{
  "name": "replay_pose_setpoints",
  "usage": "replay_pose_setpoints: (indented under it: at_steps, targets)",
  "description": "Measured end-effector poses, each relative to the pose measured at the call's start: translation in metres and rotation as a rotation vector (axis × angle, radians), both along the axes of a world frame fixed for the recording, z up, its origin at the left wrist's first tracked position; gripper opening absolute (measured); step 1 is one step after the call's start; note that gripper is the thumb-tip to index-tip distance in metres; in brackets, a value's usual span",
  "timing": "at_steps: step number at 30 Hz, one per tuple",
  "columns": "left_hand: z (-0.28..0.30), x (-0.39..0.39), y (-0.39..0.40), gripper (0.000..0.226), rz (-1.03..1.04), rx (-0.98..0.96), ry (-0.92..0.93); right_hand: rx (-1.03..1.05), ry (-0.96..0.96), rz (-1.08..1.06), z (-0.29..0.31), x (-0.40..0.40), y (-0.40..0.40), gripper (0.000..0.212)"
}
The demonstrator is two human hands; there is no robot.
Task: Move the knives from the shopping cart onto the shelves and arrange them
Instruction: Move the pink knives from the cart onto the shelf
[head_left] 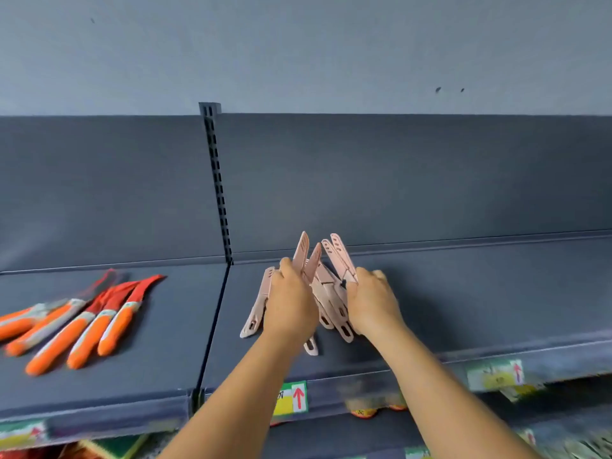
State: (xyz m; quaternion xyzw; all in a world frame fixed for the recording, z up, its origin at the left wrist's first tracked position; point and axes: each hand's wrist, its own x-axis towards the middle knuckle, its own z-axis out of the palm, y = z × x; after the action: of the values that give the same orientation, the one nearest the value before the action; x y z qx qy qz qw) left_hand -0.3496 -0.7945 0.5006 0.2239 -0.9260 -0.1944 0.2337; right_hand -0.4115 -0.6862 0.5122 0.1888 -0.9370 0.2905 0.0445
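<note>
Big grey shelf up top, orange knives fanned out on its left section. Pink knives bunched on the right section between both hands. Left hand grips a couple tilted upward; right hand pinches two more, I think, though blur hides the fingers.

Pale grey wall above, two dark specks | dark grey back panel | slotted upright between bays | blurred price labels on front edge
</note>
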Motion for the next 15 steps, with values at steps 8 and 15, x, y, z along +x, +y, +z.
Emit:
replay_pose_setpoints:
  at_steps: [8,15]
  targets:
    - [-0.01,-0.039,0.012,0.092,0.045,0.103,-0.147,0.118,-0.079,-0.01,-0.015,-0.045,-0.016,0.032]
    - [-0.023,-0.043,0.014,0.081,0.117,-0.144,-0.391,0.278,-0.069,0.05,-0.028,-0.057,-0.015,0.039]
